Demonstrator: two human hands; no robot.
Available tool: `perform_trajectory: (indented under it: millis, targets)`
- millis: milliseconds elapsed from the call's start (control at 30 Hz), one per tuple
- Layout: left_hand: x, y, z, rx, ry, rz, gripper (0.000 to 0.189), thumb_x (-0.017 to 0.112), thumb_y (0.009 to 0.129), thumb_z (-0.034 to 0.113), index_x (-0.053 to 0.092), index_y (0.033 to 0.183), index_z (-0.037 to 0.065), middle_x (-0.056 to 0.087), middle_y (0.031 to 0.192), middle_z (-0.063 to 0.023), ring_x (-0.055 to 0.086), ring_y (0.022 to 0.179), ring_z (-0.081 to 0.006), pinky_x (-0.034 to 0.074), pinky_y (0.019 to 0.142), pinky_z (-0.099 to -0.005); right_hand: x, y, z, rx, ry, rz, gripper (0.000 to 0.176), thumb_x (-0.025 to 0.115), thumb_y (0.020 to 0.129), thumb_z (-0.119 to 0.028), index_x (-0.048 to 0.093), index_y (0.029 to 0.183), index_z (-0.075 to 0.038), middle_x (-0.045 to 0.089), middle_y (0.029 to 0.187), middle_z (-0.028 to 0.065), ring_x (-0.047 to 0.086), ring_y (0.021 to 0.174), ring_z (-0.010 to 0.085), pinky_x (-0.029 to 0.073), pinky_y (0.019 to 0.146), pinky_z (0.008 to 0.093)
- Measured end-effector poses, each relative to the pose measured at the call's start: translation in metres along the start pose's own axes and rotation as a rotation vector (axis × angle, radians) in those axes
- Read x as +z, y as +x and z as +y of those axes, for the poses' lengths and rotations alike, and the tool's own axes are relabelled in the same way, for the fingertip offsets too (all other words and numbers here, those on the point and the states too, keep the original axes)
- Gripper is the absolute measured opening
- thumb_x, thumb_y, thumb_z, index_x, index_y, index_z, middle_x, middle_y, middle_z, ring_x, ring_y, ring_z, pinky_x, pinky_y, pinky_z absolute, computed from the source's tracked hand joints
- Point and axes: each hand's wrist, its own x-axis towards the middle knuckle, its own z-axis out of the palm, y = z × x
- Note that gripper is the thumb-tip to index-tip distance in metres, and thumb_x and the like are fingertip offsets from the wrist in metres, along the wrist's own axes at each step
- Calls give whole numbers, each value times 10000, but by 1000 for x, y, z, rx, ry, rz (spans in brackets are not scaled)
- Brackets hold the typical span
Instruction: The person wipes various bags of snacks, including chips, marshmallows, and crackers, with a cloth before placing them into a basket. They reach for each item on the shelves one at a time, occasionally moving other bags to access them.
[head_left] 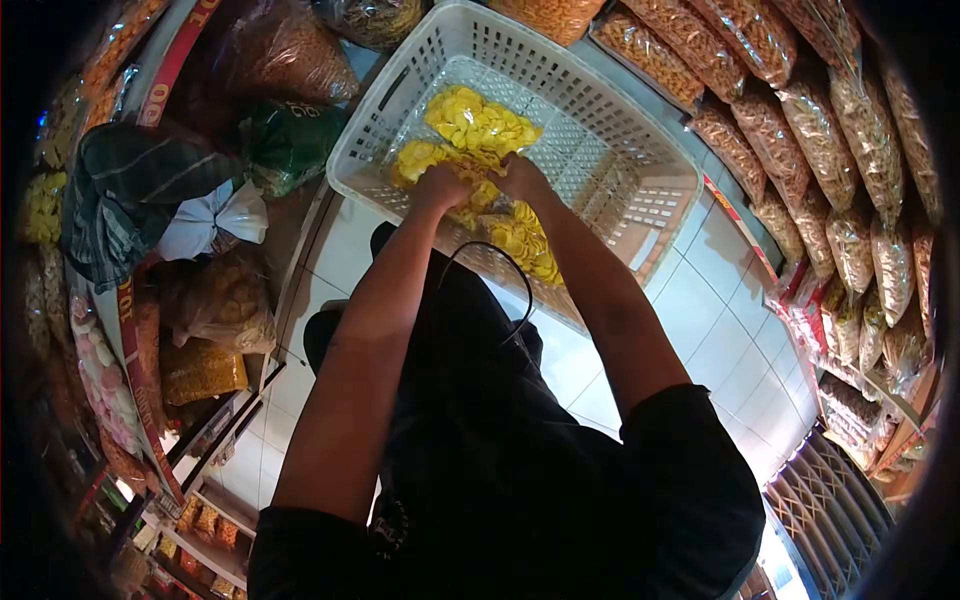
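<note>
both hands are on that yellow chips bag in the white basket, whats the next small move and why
Probably lift it straight up a little. The left hand and right hand are closed side by side on the bag of yellow chips, which lies against other chip bags in the white basket; a short lift would free it.

This is a small snack shop. Clear bags of fried snacks [800, 150] are packed in rows along the right side. More bags [215, 300] and small packets [200, 520] fill the red-edged shelves [128, 330] on the left. A white plastic basket [640, 150] with packs of yellow chips [480, 120] is in the narrow aisle between them, over a pale tiled floor [720, 330]. A metal shutter [830, 510] shows at the lower right.
</note>
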Motion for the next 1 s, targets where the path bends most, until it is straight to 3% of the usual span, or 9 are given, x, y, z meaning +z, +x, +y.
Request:
perform_trajectory:
  millis: [100,167,367,533,633,733,900,967,1000]
  targets:
    - [-7,1,-20,-116,39,270,752,724,781,546,581,1294,15,543,1331,-279,582,1203,-420,494,994,-494,4,23,6,126,-13,-145,865,752,757,-636,558,1291,17,638,1262,239,632,1143,365,502,956,407]
    - [-14,5,-23,-152,81,252,859,724,799,520,428,1420,6,424,1412,-294,519,1254,-453,484,1000,-515,1,20,0,163,-25,-146,981,797,708,-645,499,1331,52,641,1259,236,628,1159,359,498,970,398]
    - [-13,14,-34,-205,-23,413,936,725,801,486,308,1486,3,371,1463,-294,406,1351,-461,406,1073,-542,1,12,-3,112,103,-127,1090,892,618,-603,455,1333,94,632,1247,270,617,1185,352,490,990,385]
    - [-17,18,-41,-169,-73,514,950,719,808,486,286,1497,-5,352,1483,-292,376,1369,-465,358,1100,-566,4,3,-14,-143,24,-191,978,880,671,-522,462,1363,28,637,1262,235,618,1178,355,488,995,403]
    - [-21,9,-31,-21,-51,622,973,726,799,493,267,1511,15,335,1499,-281,359,1376,-465,340,1110,-575,9,-13,-30,-323,-97,-198,810,842,744,-453,502,1371,-70,651,1244,204,632,1146,353,503,953,434]
    - [-26,-7,-13,6,200,720,873,714,819,479,362,1481,32,275,1542,-258,316,1400,-460,327,1115,-591,-9,-35,-58,-363,-110,-279,718,824,764,-440,554,1332,-96,670,1185,194,661,1079,335,522,896,441]
    - [-34,-24,-8,-118,469,516,705,688,855,484,536,1402,65,121,1616,-225,237,1449,-432,314,1113,-605,-7,14,-31,-336,171,-353,585,803,786,-419,627,1241,-96,690,1069,186,695,935,302,543,825,437]
    - [-30,-24,-9,-165,513,498,701,682,859,493,549,1400,68,76,1630,-218,226,1459,-422,317,1107,-611,-3,54,-7,-435,141,4,510,768,835,-425,650,1203,-92,673,1135,187,674,988,325,534,850,444]
    - [-28,-22,-9,-187,532,504,699,678,863,488,545,1403,65,58,1635,-216,224,1460,-420,319,1106,-613,-13,56,-8,-371,-23,193,614,761,828,-472,607,1274,-78,631,1225,205,636,1086,350,521,901,439]
